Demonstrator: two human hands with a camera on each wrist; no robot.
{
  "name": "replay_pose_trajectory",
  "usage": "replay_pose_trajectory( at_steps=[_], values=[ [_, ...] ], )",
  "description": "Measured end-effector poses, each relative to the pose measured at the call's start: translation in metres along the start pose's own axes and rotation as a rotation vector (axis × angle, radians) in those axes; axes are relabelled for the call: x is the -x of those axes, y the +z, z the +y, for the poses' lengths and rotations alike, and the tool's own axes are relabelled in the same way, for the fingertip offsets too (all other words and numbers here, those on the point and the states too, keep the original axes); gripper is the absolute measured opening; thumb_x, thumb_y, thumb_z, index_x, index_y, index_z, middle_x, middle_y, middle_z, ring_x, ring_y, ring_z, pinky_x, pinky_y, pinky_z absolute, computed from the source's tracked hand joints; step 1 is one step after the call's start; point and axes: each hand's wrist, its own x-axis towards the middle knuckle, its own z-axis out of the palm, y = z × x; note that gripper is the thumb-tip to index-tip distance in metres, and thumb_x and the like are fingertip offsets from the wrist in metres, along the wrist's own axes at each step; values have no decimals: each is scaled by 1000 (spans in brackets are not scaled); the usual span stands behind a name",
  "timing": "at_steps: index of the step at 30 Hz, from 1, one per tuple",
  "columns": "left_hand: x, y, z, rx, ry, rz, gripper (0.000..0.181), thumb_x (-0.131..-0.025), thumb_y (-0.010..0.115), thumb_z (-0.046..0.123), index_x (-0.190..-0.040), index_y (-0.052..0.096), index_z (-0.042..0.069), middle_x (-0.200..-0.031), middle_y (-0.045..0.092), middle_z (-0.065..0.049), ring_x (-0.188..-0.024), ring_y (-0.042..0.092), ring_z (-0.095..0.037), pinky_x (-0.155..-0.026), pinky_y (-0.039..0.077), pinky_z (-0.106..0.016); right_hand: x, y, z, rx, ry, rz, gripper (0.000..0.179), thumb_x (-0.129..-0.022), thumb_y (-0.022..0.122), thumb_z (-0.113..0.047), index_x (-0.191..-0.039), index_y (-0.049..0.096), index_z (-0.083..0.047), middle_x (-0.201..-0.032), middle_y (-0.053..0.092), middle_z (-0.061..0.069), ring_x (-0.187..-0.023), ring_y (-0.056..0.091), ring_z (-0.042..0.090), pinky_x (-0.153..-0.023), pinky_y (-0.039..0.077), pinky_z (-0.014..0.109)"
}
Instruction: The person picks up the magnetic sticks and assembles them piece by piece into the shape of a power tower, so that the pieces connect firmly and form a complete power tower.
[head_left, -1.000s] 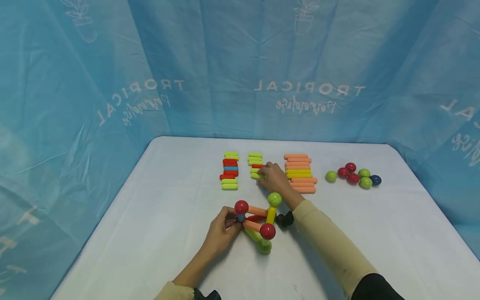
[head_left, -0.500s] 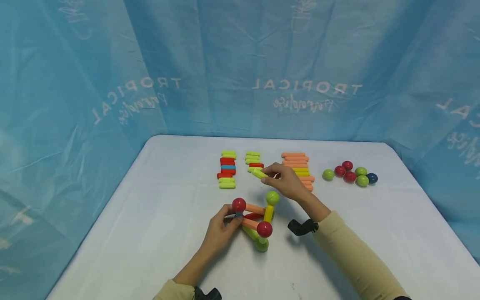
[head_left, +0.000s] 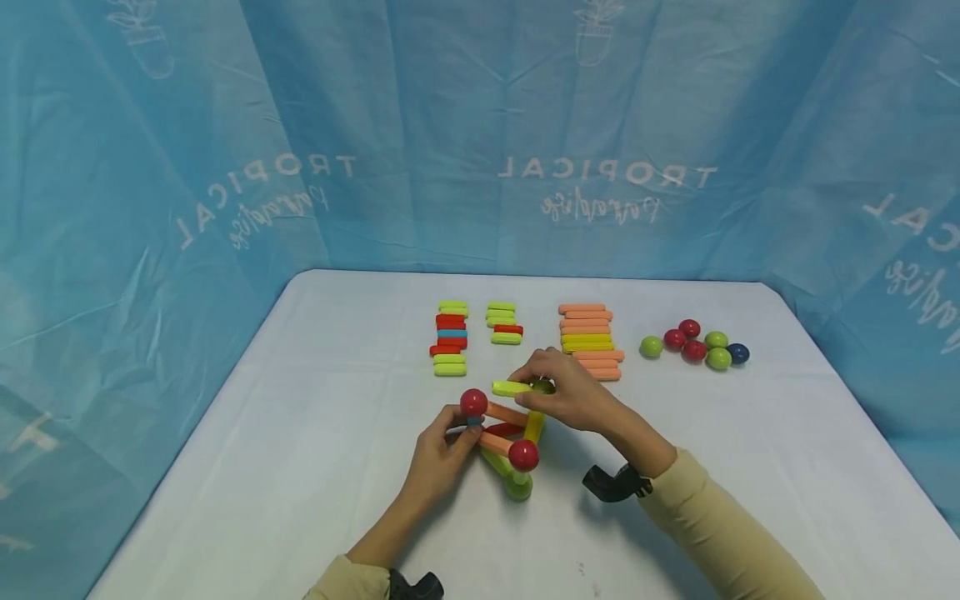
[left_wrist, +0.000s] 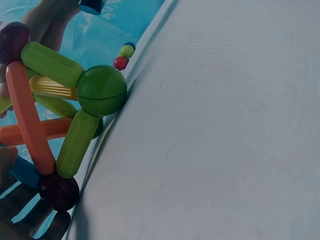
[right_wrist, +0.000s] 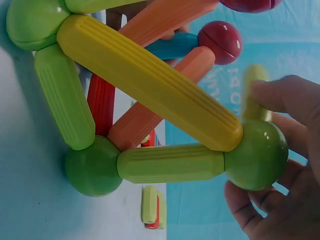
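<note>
My left hand (head_left: 438,454) holds a toy frame of coloured balls and sticks by its blue stick (left_wrist: 24,172), just under a red ball (head_left: 473,402). The frame joins orange, yellow, red and lime sticks with red and green balls. In my right hand (head_left: 570,396), the thumb and fingers pinch a short lime stick (head_left: 510,388) at the frame's far green ball (head_left: 543,387). The right wrist view has that stick (right_wrist: 256,95) blurred beside the green ball (right_wrist: 256,155); whether they touch I cannot tell. Other right fingers curl close to this ball.
Behind the frame lie rows of sticks: lime, red and blue ones (head_left: 452,333) at left, lime and red ones (head_left: 506,338) in the middle, orange and yellow ones (head_left: 588,342) at right. Loose balls (head_left: 694,351) cluster further right. A blue curtain (head_left: 465,125) hangs behind the white table (head_left: 300,467).
My right hand has picked the lime stick from the middle row and brought it toward me, to the frame's green ball. The left hand keeps its hold on the frame.
</note>
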Motion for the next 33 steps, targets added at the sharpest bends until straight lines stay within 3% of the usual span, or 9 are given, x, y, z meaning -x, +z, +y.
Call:
replay_pose_trajectory(
  at_steps=[4,12,17,21,26,29,33],
  values=[
    [1,-1,4,-3,-7,10,22,-93,63,8,-115,57,9,-110,65,-7,-106,60,-21,-93,47,-39,-1,4,-4,51,-1,-47,20,-86,71,-17,-106,73,-16,-94,57,-8,-90,48,13,-69,45,30],
    [8,-13,38,1,-5,-7,21,-91,62,-1,-111,57,2,-109,63,-19,-104,60,-29,-92,47,-41,-4,8,-5,8,-6,-53,22,-87,71,-22,-109,72,-17,-96,57,-10,-90,49,12,-69,45,30],
    [18,-21,19,-9,-22,40,22,-89,66,1,-109,57,5,-106,64,-13,-103,60,-28,-90,49,-39,-12,9,12,-150,-6,34,23,-94,64,-26,-113,70,-14,-101,63,-4,-92,55,15,-78,49,37],
    [30,-29,2,-25,-95,31,29,-87,71,6,-111,54,10,-106,63,-5,-97,62,-22,-85,51,-33,-28,13,39,-213,90,180,25,-97,59,-25,-114,68,-10,-105,64,2,-95,58,17,-85,48,39],
    [42,-33,1,-69,-118,-97,39,-81,76,7,-112,52,11,-99,60,-2,-83,60,-16,-76,49,-29,-56,23,68,-68,176,239,30,-92,66,-18,-117,66,-2,-111,63,13,-97,56,25,-84,48,41],
    [46,-30,2,-78,-80,-171,40,-80,77,7,-111,52,10,-95,59,-1,-79,58,-15,-73,48,-27,-72,31,81,87,233,194,34,-91,68,-19,-121,65,-2,-115,62,15,-100,54,28,-83,47,41],
    [46,-28,3,1,-35,-271,35,-83,67,-3,-113,52,6,-100,60,-4,-84,58,-17,-74,49,-26,-87,38,89,273,291,123,36,-89,70,-21,-121,66,-5,-117,61,13,-103,53,29,-86,46,41]
  ],
)
